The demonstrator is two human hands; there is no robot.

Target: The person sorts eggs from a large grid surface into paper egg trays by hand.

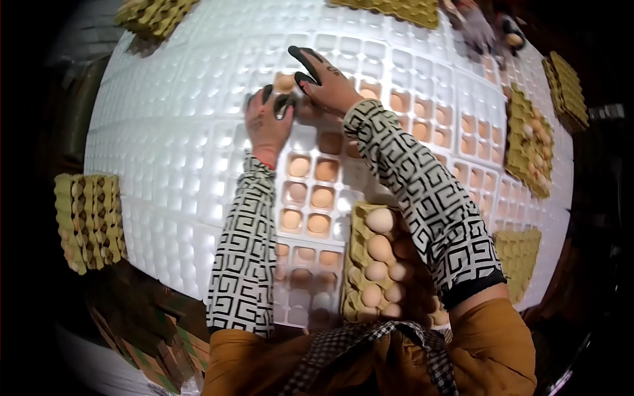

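Observation:
White trays with square pockets (198,133) cover the surface before me, several pockets holding brown eggs (299,167). My left hand (270,116), in a glove with dark fingertips, is over the trays, its fingers curled near one another; whether anything is between them I cannot tell. One egg (284,82) lies just beyond its fingertips. To the right, my right hand (327,79) is spread, thumb and forefinger apart, beside that egg. Close to my body, a yellowish pulp egg carton (354,277) holds larger pale eggs (380,248), partly hidden by my right forearm.
Stacked pulp cartons stand at the left (89,222), upper left (156,17), top (396,7) and right (567,91). A carton with eggs (517,143) lies at the right, another carton (520,257) below it. Another person's gloved hand (478,29) is at upper right.

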